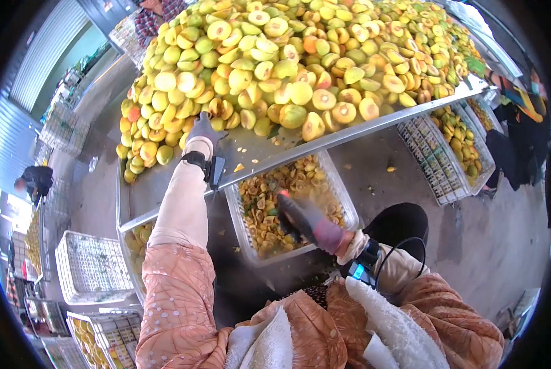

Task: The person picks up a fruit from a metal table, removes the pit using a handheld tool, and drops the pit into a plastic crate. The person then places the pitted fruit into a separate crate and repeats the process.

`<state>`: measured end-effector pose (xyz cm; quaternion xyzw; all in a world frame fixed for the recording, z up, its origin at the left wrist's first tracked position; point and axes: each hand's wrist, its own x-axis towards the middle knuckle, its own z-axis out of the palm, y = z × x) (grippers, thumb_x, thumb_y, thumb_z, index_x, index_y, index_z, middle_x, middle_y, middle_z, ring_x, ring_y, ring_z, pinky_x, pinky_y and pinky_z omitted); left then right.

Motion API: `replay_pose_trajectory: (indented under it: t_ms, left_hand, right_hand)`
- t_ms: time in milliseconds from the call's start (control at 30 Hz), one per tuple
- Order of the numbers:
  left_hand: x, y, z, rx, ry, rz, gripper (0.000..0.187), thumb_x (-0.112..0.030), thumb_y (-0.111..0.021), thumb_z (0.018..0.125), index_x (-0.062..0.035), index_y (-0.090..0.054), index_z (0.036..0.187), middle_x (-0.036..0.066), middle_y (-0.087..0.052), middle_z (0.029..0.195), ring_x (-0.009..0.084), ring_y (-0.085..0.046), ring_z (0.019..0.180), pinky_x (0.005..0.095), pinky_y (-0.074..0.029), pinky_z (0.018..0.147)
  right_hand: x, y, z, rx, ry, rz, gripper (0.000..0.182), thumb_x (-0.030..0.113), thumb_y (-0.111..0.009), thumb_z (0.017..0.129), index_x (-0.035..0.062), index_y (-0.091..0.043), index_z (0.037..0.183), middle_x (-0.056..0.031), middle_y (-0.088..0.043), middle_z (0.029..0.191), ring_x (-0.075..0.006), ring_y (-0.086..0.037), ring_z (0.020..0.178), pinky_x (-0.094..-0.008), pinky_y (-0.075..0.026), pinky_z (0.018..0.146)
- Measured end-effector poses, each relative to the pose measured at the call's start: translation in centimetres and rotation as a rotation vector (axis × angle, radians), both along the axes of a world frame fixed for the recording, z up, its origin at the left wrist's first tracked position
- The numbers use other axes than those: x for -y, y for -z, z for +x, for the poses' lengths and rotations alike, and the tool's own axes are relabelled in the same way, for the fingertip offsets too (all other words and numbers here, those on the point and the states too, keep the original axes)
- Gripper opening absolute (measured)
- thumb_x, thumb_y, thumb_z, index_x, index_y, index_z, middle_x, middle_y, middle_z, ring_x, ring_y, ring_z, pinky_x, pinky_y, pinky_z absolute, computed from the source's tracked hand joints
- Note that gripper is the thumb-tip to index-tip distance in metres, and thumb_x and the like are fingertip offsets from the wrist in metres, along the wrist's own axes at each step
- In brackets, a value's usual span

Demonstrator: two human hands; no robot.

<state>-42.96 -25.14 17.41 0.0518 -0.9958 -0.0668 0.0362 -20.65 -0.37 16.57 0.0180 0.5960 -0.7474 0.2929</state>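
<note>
My left hand (pixel 205 130), in a grey glove, reaches to the near edge of a big heap of halved yellow-green fruit (pixel 291 89), with stones showing in some halves. Its fingers are apart, right at the lowest fruit. My right hand (pixel 309 222), in a dark glove with a purple cuff, is over a white crate (pixel 343 206) below the table edge. Its fingers are curled and blurred by motion, and a small red tip shows at their end; I cannot tell what it holds. Brownish fruit pieces (pixel 266 230) lie in the crate.
The heap rests on a metal table (pixel 251 150) with a raised rim. Crates of fruit (pixel 456 147) stand at right, beside a person in dark clothes (pixel 521 141). A white crate (pixel 94 267) stands at left. Other people (pixel 37 180) are farther off.
</note>
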Motion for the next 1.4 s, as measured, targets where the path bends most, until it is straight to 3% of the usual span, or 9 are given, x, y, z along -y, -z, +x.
replay_pose_trajectory:
  t_ms: [233,400,467,533,600,667,733,833,1400]
  left_hand:
    - [1.9,1.2,-3.1,0.166,0.250,0.125,0.067,-0.027,-0.075,0.065,-0.0008,-0.049,0.121,0.017,-0.061,0.104,0.0286,-0.060,0.097,0.0334,-0.048,0.081]
    - [-1.6,-4.6,10.9,0.321,0.318,1.717,0.048,-0.015,-0.054,0.086,-0.0026,-0.039,0.130,0.009,-0.059,0.105,0.0205,-0.062,0.084,0.0255,-0.048,0.062]
    - [-3.4,-3.5,13.9,-0.200,0.594,0.895,0.044,-0.023,-0.044,0.092,-0.0020,-0.039,0.130,0.010,-0.059,0.105,0.0186,-0.062,0.080,0.0222,-0.045,0.057]
    - [-4.6,-2.7,16.8,-0.123,0.474,1.015,0.048,-0.036,-0.036,0.095,-0.0013,-0.043,0.127,0.010,-0.060,0.101,0.0162,-0.060,0.075,0.0208,-0.042,0.052]
    - [-5.2,-1.2,17.8,0.240,0.199,1.982,0.054,-0.045,-0.030,0.095,-0.0010,-0.049,0.120,0.010,-0.062,0.096,0.0140,-0.059,0.071,0.0209,-0.041,0.049]
    - [-6.7,0.4,18.9,0.142,0.019,1.954,0.059,-0.050,-0.035,0.092,-0.0004,-0.044,0.121,0.009,-0.059,0.096,0.0150,-0.059,0.077,0.0209,-0.046,0.059]
    - [-8.9,1.4,19.9,-0.512,0.326,0.889,0.054,-0.046,-0.044,0.090,-0.0001,-0.044,0.119,0.009,-0.059,0.093,0.0168,-0.058,0.077,0.0255,-0.049,0.065]
    - [-10.7,0.6,20.8,-0.255,-0.047,1.968,0.052,-0.045,-0.051,0.088,-0.0010,-0.044,0.115,0.010,-0.058,0.095,0.0177,-0.058,0.079,0.0286,-0.049,0.071]
    - [-11.9,6.0,19.9,-0.418,-0.250,1.490,0.044,-0.030,-0.038,0.097,0.0050,-0.039,0.122,0.015,-0.042,0.122,0.0192,-0.049,0.103,0.0292,-0.044,0.085]
  right_hand:
    - [-0.5,0.5,-1.2,0.055,0.110,-0.142,0.040,0.046,-0.059,0.083,0.0062,-0.058,0.083,0.0017,-0.050,0.058,-0.0085,-0.046,0.045,-0.0230,-0.032,0.038]
    - [-0.5,0.2,-1.2,-0.068,0.167,-0.049,0.039,0.042,-0.053,0.089,0.0046,-0.059,0.079,0.0041,-0.049,0.060,-0.0041,-0.042,0.052,-0.0213,-0.033,0.045]
    - [-0.3,1.3,-0.9,-0.111,0.096,-0.085,0.032,0.036,-0.057,0.088,0.0039,-0.059,0.086,0.0062,-0.048,0.065,-0.0029,-0.040,0.056,-0.0206,-0.032,0.048]
    - [0.3,1.5,-0.2,-0.203,0.088,-0.038,0.031,0.035,-0.056,0.088,0.0045,-0.059,0.086,0.0063,-0.047,0.065,-0.0029,-0.040,0.057,-0.0205,-0.032,0.048]
    - [0.7,0.8,0.5,-0.228,0.112,-0.089,0.031,0.033,-0.055,0.089,0.0031,-0.058,0.084,0.0057,-0.046,0.065,-0.0037,-0.039,0.057,-0.0216,-0.032,0.049]
    - [0.5,0.5,0.9,-0.326,0.037,0.067,0.033,0.033,-0.054,0.090,0.0005,-0.058,0.086,0.0047,-0.046,0.065,-0.0047,-0.038,0.059,-0.0228,-0.033,0.051]
    - [0.5,0.2,1.3,-0.364,0.060,0.053,0.035,0.033,-0.053,0.091,-0.0020,-0.058,0.088,0.0039,-0.046,0.064,-0.0056,-0.037,0.061,-0.0240,-0.034,0.052]
    - [0.4,0.2,1.7,-0.432,0.085,0.105,0.035,0.032,-0.052,0.091,-0.0025,-0.059,0.091,0.0032,-0.046,0.064,-0.0056,-0.037,0.062,-0.0245,-0.035,0.053]
    - [-0.7,0.1,0.6,-0.202,-0.123,0.207,0.039,0.036,-0.051,0.090,-0.0022,-0.061,0.090,0.0004,-0.051,0.062,-0.0080,-0.044,0.058,-0.0274,-0.039,0.053]
